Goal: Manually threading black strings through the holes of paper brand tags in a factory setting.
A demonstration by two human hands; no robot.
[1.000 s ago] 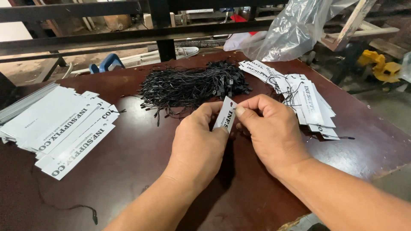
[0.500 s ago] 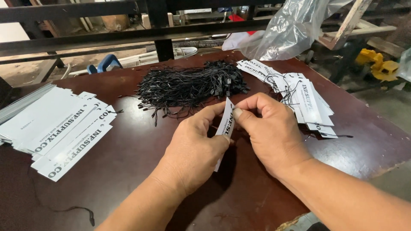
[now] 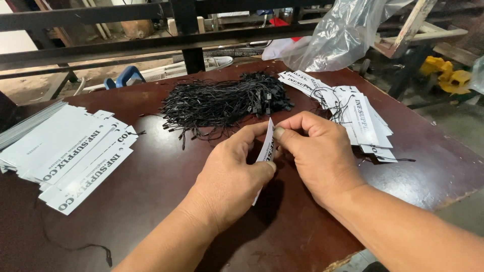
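Table: a dark reddish-brown wooden table fills most of the frame, its edge chipped at the lower right.
Left stack: a fanned stack of long white printed card tags lies at the left of the frame.
Cord heap: a tangled heap of thin black loop cords sits at upper centre.
Right pile: white card tags already strung with black cords lie at the upper right, below a clear plastic bag.
Left hand: the left hand, centre, pinches a single white card tag by its lower edge.
Right hand: the right hand grips the same tag's top between thumb and forefinger.
Tag: held edge-on, upright, between both hands just above the table.
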